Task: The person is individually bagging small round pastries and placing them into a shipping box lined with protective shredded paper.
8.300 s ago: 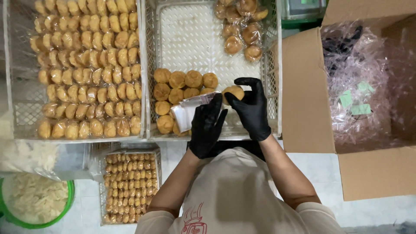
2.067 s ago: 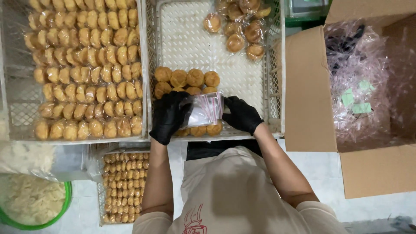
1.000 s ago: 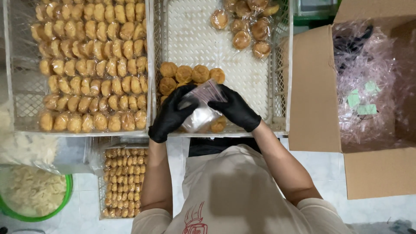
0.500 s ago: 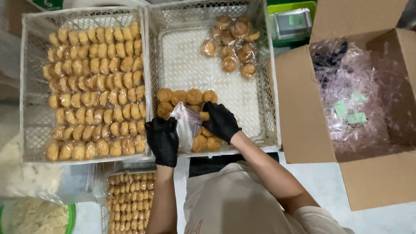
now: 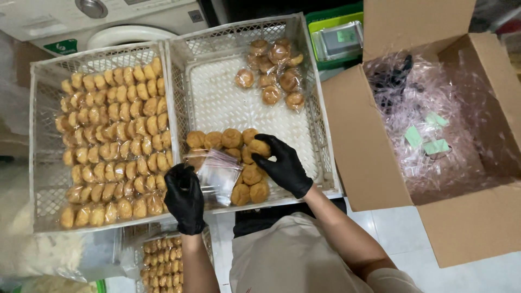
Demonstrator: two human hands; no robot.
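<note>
1. Head view, hands: the left hand point(image 5: 185, 196), in a black glove at lower centre of the frame, is closed on the near edge of a clear plastic bag point(image 5: 216, 172). The right hand point(image 5: 283, 164), also gloved, pinches a round golden pastry point(image 5: 259, 147) between its fingertips, just right of the bag.
2. Head view, surroundings: both hands work over the near end of the white crate point(image 5: 317, 127) at centre frame, beside a cluster of loose pastries point(image 5: 228, 139). Bagged pastries point(image 5: 274, 70) lie at its far end. A second crate point(image 5: 46, 209) on the left is full, and a cardboard box point(image 5: 374, 152) stands open on the right.
3. Risk, as a judgement: the bag looks slack, so its mouth could fold shut and the pastry catch or crumble.
4. Orientation: the bag's long axis runs lower left to upper right, and its mouth seems to face the right hand.
</note>
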